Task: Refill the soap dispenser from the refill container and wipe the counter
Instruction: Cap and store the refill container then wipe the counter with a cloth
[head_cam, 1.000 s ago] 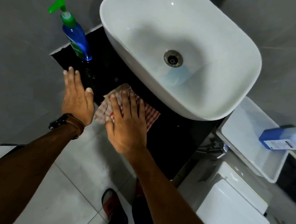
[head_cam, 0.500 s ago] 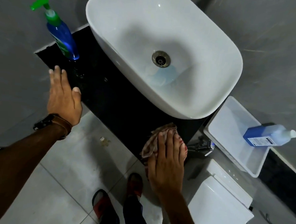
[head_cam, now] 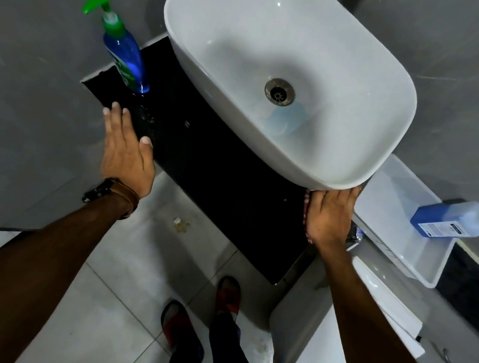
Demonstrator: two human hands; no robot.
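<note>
The soap dispenser [head_cam: 124, 50], a blue bottle with a green pump, stands at the far left corner of the black counter [head_cam: 219, 180]. My left hand [head_cam: 126, 153] lies flat and open on the counter's left front edge, just below the dispenser. My right hand [head_cam: 329, 213] presses a red-checked cloth [head_cam: 306, 212] flat onto the counter's right end, under the rim of the white basin [head_cam: 279, 80]. Only a thin strip of the cloth shows at the hand's left side. The refill container [head_cam: 450, 220], a blue bottle with a white label, lies on its side at the right.
A white tray [head_cam: 397, 217] sits right of the counter, with the refill container at its far edge. A white toilet tank [head_cam: 378, 308] stands below it. Water drops glisten on the counter near the dispenser. My feet in red sandals [head_cam: 198, 315] stand on the tiled floor.
My right hand has slid the cloth along the counter from the left-middle to the right end under the basin rim. My left hand has stayed flat at the left edge.
</note>
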